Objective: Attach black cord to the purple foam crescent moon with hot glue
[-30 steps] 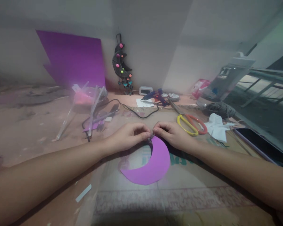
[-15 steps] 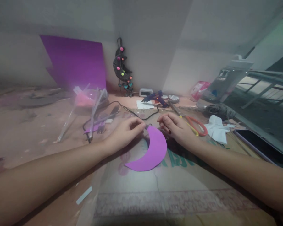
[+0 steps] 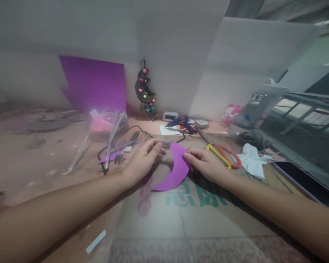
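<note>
A purple crescent moon cut-out (image 3: 178, 170) of foam or paper is tilted above the printed cardboard. My right hand (image 3: 204, 160) pinches its outer edge, thumb on the near face and fingers behind it. My left hand (image 3: 145, 157) is beside the upper tip, its thumb and fingers bent together. A small greyish strip shows between those fingertips and the tip, too blurred to name. Beyond my hands, a blue hot glue gun (image 3: 181, 122) lies on a white paper piece (image 3: 168, 130). Scissors (image 3: 222, 155) with red and yellow handles lie beside my right hand.
A decorated dark moon hanging (image 3: 145, 89) and a purple sheet (image 3: 98, 86) stand against the wall. Clear glue sticks (image 3: 112, 140) and a pink-filled bag (image 3: 102, 122) are left; a crumpled tissue (image 3: 252, 160), yarn (image 3: 253, 139) and phone (image 3: 304, 180) are right.
My right hand has closed on the crescent's outer edge, and the crescent has turned and tilted. My left fingertips have drawn slightly left from its tip. The camera view has tipped upward.
</note>
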`<state>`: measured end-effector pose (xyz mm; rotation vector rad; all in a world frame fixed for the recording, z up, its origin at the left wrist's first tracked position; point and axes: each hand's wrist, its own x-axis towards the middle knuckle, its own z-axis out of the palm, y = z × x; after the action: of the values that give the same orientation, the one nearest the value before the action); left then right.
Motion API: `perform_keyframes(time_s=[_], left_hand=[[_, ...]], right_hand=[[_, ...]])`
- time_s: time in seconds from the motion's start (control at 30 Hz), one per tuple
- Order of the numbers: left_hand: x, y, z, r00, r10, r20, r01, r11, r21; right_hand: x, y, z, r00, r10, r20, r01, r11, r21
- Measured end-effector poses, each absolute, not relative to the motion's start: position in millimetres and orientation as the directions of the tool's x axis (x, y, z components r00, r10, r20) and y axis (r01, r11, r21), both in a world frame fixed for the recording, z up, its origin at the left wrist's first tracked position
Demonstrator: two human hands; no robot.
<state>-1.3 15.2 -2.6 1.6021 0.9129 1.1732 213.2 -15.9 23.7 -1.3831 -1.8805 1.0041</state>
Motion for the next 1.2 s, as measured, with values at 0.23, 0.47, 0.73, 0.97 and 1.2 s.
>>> perform_keyframes(time_s=[0.23,0.47,0.73,0.97,1.2], left_hand=[[1,15,0,0.424,0.884,0.196,0.123,-0.271,0.955],[0,12,4,0.53,0.832,0.162,0.283,-0.354,0.892],[1,4,14,0.487,0.84,0.238,0.314,-0.423,0.85],[2,2,11,0.351,0.856,0.379,0.393,-0.502,0.77],[-1,0,8,0.376,0.785,0.493,0.442,-0.62,0.648]], right_hand=[[216,-7,12,-0.23,0.969,0.085,0.354,0.165,-0.921],[214,-15,11,-0.335,0.934,0.127,0.409,0.265,-0.873],[214,-15,8,-0.426,0.902,0.069,0.364,0.241,-0.9],[211,-20,15,-0.379,0.895,0.235,0.528,0.418,-0.739],[214,-21,21,-0.163,0.851,0.499,0.574,0.493,-0.654]])
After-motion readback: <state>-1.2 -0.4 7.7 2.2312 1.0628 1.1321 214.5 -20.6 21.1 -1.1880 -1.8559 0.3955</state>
